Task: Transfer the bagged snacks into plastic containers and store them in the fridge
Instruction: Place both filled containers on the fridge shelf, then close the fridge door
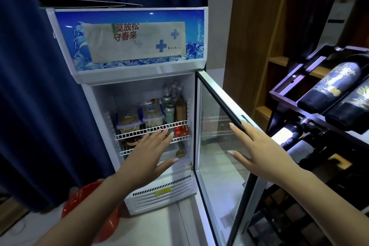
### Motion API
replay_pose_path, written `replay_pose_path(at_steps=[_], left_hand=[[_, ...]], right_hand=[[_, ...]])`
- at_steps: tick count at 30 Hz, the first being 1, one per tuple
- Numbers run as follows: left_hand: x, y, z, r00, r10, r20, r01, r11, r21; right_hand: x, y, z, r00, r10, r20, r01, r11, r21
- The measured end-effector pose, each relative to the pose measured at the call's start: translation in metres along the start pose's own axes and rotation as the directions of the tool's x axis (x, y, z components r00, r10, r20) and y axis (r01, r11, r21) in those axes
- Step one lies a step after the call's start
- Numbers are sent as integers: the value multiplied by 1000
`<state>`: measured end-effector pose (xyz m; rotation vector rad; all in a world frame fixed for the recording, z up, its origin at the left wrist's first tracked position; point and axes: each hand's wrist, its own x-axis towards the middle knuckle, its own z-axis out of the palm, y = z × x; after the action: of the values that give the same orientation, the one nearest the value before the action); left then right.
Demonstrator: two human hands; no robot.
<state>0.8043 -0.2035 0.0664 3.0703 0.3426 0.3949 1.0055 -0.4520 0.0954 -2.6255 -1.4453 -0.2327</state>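
A small white display fridge (137, 74) stands open, its glass door (219, 146) swung out to the right. Two clear plastic containers with blue lids sit side by side on the upper wire shelf, the left container (127, 121) and the right container (152, 116), both filled with pale snacks. My left hand (148, 155) hovers flat in front of the shelves, fingers straight, holding nothing. My right hand (257, 149) lies with straight fingers against the door's dark top edge.
Cans and bottles (172, 106) fill the shelf's right side, and red packs (180, 131) sit below. A red stool (89, 205) stands at the lower left by a blue curtain (40, 106). A dark wine rack with bottles (329, 94) crowds the right.
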Motion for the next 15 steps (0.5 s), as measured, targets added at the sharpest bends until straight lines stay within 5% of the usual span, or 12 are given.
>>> replay_pose_path(at_steps=[15], left_hand=[[-3,-21,9,998,-56,38,56,998,-3]], right_hand=[[19,-60,-24,931,-318,181,273,933,234]])
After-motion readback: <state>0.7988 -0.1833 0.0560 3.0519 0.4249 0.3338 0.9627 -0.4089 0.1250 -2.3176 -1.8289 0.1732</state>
